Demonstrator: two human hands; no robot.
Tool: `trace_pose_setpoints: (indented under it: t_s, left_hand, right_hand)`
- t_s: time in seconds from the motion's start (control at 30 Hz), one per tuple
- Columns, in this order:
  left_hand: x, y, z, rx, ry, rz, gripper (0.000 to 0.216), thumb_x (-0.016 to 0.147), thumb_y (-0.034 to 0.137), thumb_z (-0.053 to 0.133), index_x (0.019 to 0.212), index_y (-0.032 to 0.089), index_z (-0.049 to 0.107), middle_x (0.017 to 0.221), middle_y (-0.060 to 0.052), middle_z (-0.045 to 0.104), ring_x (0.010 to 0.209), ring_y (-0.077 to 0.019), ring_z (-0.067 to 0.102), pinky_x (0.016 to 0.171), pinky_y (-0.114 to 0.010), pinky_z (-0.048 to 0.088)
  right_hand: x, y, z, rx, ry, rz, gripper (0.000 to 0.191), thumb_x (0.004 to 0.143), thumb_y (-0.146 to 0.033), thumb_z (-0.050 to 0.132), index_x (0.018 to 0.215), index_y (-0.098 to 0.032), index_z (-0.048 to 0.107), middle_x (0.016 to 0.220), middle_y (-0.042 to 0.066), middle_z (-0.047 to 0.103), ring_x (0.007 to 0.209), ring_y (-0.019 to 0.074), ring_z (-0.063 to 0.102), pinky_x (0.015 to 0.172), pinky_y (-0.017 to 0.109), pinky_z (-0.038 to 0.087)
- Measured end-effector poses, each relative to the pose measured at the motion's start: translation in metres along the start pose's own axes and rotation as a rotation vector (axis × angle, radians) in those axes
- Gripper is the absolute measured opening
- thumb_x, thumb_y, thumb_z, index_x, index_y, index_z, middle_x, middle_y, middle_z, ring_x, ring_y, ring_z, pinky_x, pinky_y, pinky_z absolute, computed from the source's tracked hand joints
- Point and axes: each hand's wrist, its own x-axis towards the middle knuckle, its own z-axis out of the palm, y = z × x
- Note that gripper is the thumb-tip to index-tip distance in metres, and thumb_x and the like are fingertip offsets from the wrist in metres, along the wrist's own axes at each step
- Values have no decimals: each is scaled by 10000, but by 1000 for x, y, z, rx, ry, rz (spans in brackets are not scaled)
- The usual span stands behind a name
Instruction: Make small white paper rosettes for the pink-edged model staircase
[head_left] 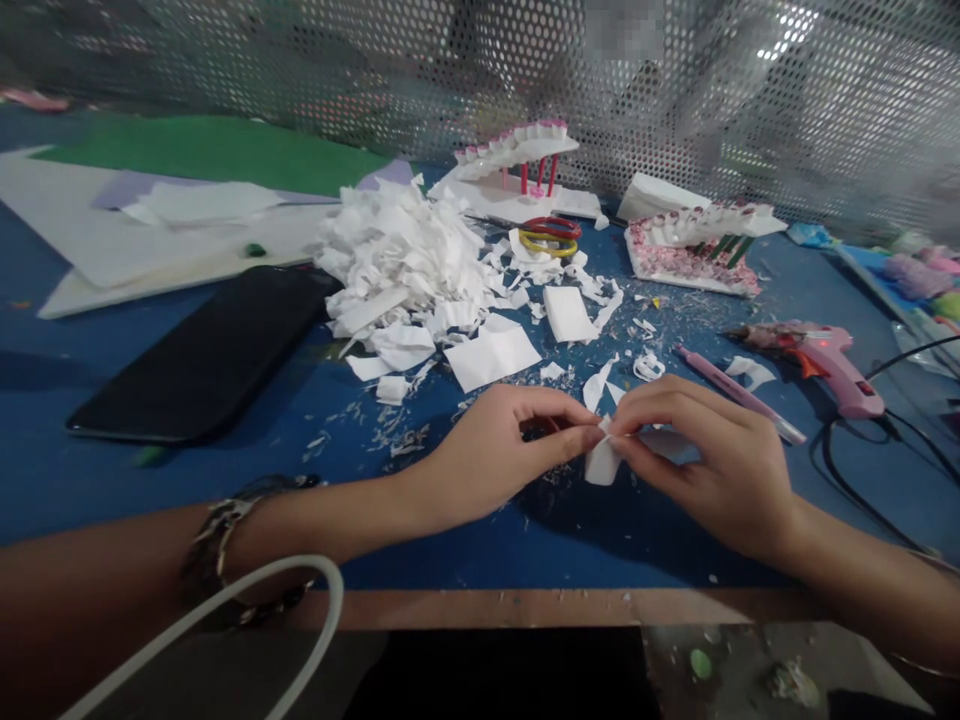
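Between my two hands is a small piece of white paper (pixel 602 466), pinched at its top edge just above the blue table. My left hand (pixel 510 445) grips it from the left between thumb and forefinger. From the right, my right hand (pixel 705 460) pinches the same piece, its fingertips almost meeting the left ones. Just beyond the fingers lie small white scraps (pixel 598 384). A larger loose sheet of white paper (pixel 492 353) rests to the left, beside a big heap of torn white paper (pixel 409 260).
A black phone (pixel 217 355) lies at left. Scissors (pixel 551 235) with red and yellow handles sit behind. To the right are a pink pen (pixel 739 392) and a pink glue gun (pixel 832 365) with its cord. Two white paper models (pixel 517 150) stand before a perforated metal screen (pixel 420 60).
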Motion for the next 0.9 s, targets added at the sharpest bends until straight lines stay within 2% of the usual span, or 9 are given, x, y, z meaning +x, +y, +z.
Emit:
trace_pose_setpoints:
  t_s: [0.23,0.37,0.63,0.9]
  left_hand:
    - [-2,2,2,126,61,109,151,803,250,538,747,149,635,754,1,645,713,-107,574,658,-175,425]
    - [-3,4,2,92,47,176,143,742,282,627,790,148,637,783,-9,646,749,-118,582,711,-181,434]
    - [-3,0,-1,147,52,228,135,820,204,522,866,172,645,878,-13,659,811,-108,587,712,-169,439]
    - [-1,1,-3,53,42,235,67,791,164,567,798,151,632,779,2,640,718,-76,572,656,-140,435]
  right_hand:
    - [2,-4,0,84,31,118,80,768,-124,561,739,-194,534,721,4,609,676,96,571,599,217,475]
    - [2,-4,-1,110,51,138,70,762,-142,585,730,-184,539,712,5,605,673,92,568,590,208,465]
    - [3,0,-4,183,9,161,28,793,-174,557,766,-177,558,739,0,595,676,88,551,600,201,431]
    - [2,-1,-5,298,-36,156,44,816,-150,521,789,-168,550,739,-1,559,682,75,520,601,190,405]
